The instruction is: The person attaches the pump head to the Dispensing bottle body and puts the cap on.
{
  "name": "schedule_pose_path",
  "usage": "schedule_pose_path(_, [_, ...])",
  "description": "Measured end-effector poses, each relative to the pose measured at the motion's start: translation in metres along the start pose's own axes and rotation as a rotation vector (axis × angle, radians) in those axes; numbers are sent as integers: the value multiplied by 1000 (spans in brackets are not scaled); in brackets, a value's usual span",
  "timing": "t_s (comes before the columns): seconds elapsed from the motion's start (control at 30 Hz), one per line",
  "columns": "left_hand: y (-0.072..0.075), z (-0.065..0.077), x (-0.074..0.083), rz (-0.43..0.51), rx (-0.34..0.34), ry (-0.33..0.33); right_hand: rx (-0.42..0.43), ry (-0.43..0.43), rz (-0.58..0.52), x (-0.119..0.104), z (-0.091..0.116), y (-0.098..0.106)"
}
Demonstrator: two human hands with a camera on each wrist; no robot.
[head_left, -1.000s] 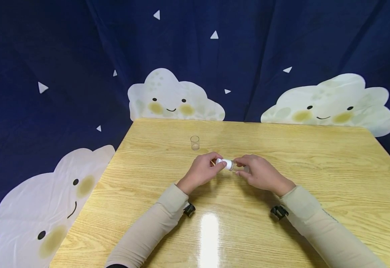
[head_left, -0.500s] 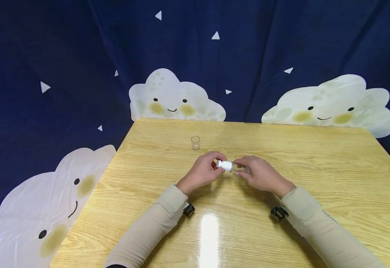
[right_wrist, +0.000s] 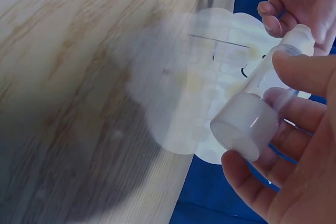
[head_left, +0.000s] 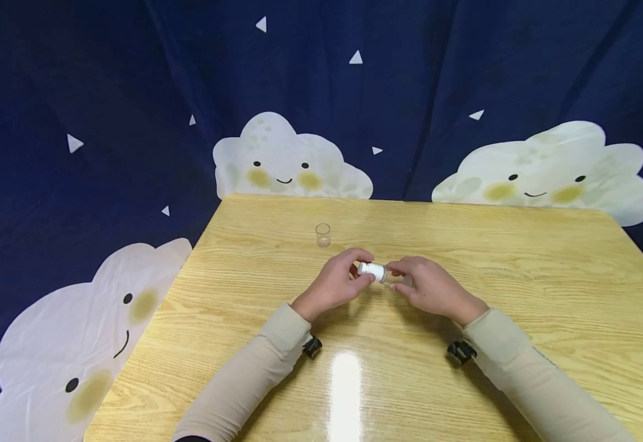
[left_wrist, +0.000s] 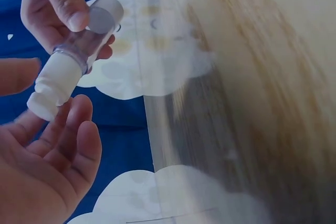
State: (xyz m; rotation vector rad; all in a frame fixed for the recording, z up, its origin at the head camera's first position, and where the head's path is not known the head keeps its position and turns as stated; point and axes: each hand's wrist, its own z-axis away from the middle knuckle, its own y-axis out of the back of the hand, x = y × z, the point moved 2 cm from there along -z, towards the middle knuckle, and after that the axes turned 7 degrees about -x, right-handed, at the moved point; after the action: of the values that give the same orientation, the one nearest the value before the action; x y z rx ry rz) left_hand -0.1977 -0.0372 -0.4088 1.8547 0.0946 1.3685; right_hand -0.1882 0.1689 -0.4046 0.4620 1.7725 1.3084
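Observation:
A small clear bottle [right_wrist: 246,124] with a white pump top [head_left: 372,271] lies tilted between the two hands above the table. The right hand [head_left: 431,286] grips its clear body, thumb [right_wrist: 302,72] on one side and fingers curled below. At the white end, the left hand [head_left: 337,281] has thumb and forefinger on either side of the pump top. In the left wrist view the left fingertips [left_wrist: 81,107] come up behind the white pump head [left_wrist: 47,98], and the thumb [left_wrist: 18,74] is right beside it.
A short clear cylinder [head_left: 323,236], open at the top like a cap, stands on the wooden table [head_left: 498,264] beyond the left hand. A dark blue curtain [head_left: 310,73] with cloud prints hangs behind the table and along its left side.
The left thumb has shifted from across the white pump top to its lower side, uncovering more of it. The right hand stays nearly still on the bottle.

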Motion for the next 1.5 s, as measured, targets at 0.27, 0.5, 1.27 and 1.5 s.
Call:
schedule_pose_path(0.27, [0,-2,-4,72,41,107,13,-4,3,0,-1,2])
schedule_pose_path(0.5, [1,-2,-3,14,34,149,1,-25,1,0,-1,2])
schedule_pose_path(1.27, [0,0,-5,-6,27,150,28,-29,-3,-1,-2,1])
schedule_pose_path(1.5, [1,-1,-1,27,29,80,21,-27,0,-1,-2,1])
